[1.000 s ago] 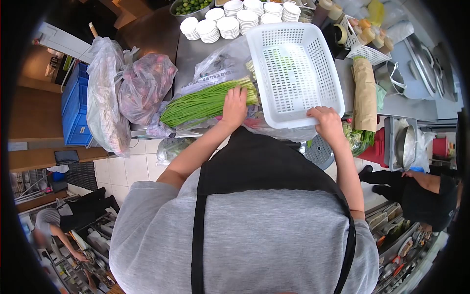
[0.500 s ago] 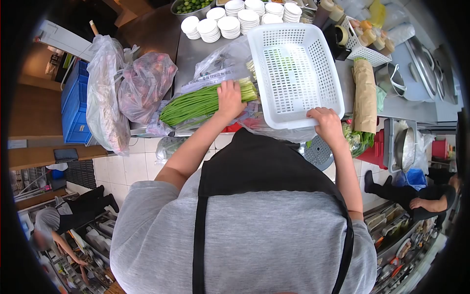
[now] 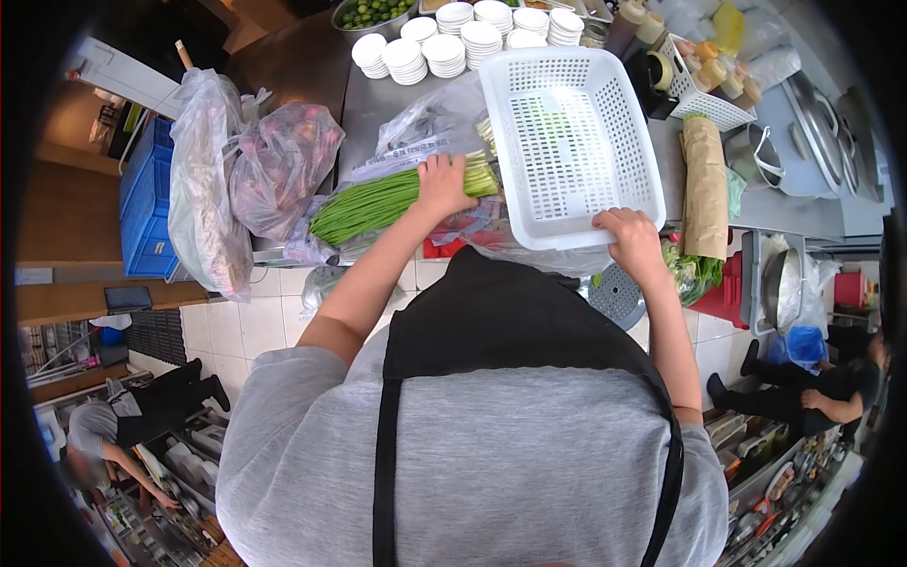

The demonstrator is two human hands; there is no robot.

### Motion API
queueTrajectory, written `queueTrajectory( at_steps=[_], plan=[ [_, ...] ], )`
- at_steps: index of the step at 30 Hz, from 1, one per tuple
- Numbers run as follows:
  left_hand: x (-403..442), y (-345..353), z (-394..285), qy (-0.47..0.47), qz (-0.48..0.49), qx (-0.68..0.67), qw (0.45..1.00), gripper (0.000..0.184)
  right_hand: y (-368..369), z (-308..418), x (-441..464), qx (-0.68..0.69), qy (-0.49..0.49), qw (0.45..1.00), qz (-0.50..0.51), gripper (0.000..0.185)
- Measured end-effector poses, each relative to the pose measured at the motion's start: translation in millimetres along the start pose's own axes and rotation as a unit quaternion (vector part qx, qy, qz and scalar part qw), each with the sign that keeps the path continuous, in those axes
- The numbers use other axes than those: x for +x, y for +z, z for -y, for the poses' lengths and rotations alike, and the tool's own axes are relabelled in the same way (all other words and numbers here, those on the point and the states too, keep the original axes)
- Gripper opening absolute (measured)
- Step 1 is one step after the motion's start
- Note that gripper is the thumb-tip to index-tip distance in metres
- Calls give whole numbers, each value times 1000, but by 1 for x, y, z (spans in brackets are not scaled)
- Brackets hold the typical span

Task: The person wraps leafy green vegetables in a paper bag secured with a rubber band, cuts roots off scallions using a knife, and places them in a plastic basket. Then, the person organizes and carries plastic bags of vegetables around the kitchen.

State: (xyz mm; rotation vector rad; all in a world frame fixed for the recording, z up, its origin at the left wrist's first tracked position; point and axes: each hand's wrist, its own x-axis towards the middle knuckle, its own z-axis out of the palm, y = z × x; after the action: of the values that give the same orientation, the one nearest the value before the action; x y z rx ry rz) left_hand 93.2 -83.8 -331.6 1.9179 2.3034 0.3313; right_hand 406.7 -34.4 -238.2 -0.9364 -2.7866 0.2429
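A long bundle of green stalks (image 3: 368,210) lies on a printed plastic bag (image 3: 402,156) on the counter, its pale ends toward the basket. My left hand (image 3: 442,189) rests over the bundle near those ends, fingers spread across it. To the right stands a white perforated basket (image 3: 567,142) with a few green bits on its bottom. The near right corner of its rim is in the grip of my right hand (image 3: 628,236), fingers curled over the edge.
Stacked white dishes (image 3: 444,55) line the back, beside a bowl of green pieces (image 3: 373,11). Filled plastic bags (image 3: 283,170) lie left. A paper-wrapped bundle (image 3: 704,184) and a bottle basket (image 3: 713,85) stand right. Two other people (image 3: 831,392) (image 3: 104,430) are at the sides.
My left hand has shifted slightly left and down over the bundle, its fingers now more spread. My right hand stays on the basket rim. The person at the right has moved, and a blue bag shows there.
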Motion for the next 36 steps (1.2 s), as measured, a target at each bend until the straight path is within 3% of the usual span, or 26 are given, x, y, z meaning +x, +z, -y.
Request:
queueTrajectory(
  at_steps=[3, 5, 9, 18, 21, 23, 26, 33, 35, 36],
  plan=[
    [6, -1, 2, -13, 74, 7, 997, 75, -1, 0, 0, 1, -1, 1000, -2, 23],
    [1, -1, -1, 7, 13, 8, 1000, 75, 0, 0, 0, 2, 0, 1000, -4, 22],
    [-3, -7, -7, 13, 25, 4, 1000, 74, 0, 0, -2, 2, 0, 1000, -4, 22],
    [-14, 12, -10, 75, -95, 46, 992, 63, 1, 0, 0, 3, 2, 1000, -2, 21],
    [-3, 5, -6, 92, -36, 28, 995, 64, 0, -1, 0, 2, 0, 1000, -1, 22],
    [2, -2, -8, 15, 76, 21, 997, 70, 1, -1, 0, 4, -2, 1000, -3, 22],
    [8, -2, -2, 9, 107, 12, 994, 78, 0, 0, -1, 2, -2, 1000, -5, 22],
    [21, 2, 10, 9, 141, -1, 990, 83, -1, 2, -2, -5, -4, 1000, -5, 22],
    [12, -1, 7, 60, 50, -3, 997, 79, -1, 1, -2, -5, -4, 1000, -6, 22],
    [11, -1, 5, 61, 50, -3, 997, 79, 0, 1, -2, -6, -5, 1000, -8, 22]
  ],
)
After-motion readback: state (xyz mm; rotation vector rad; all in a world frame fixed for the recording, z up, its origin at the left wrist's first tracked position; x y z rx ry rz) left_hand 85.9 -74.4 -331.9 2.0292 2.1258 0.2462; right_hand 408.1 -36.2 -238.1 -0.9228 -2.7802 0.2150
